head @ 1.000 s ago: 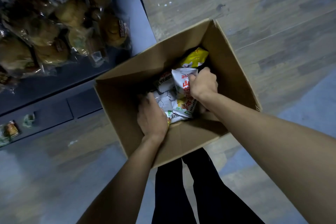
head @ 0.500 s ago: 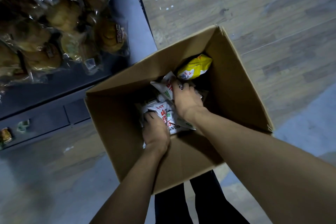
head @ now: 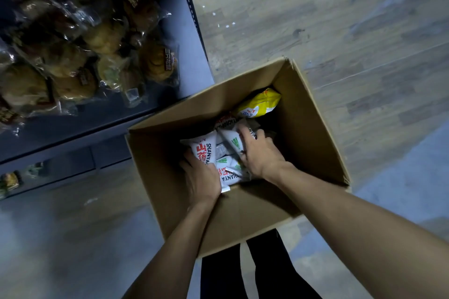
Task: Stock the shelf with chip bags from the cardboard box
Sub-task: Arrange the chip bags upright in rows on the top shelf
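An open cardboard box (head: 315, 133) stands on the wooden floor (head: 340, 19), and both hands are down inside it among a heap of white chip bags (head: 227, 150) with red and green print. The left hand (head: 202, 177) lies at the near left of the heap, its fingers curled over the edge of one white bag (head: 205, 147) that sticks up toward the box's left wall; it grips that bag. The right hand (head: 258, 152) sits at the near right of the heap, fingers bent and spread over another white bag (head: 233, 141), pressing and gripping it from the side. The two hands bracket the heap from either side, with a few bags squeezed between them.

At the far corner of the box, beyond the right hand, a yellow bag (head: 261, 104) leans against the wall, apart from both hands.

Just left of the box, touching its far left corner, runs a dark shelf (head: 192, 56). On it, left of the box, lie clear packets of brown buns (head: 104, 39), piled close together. Below the box's near wall show the person's dark trouser legs (head: 267, 269).
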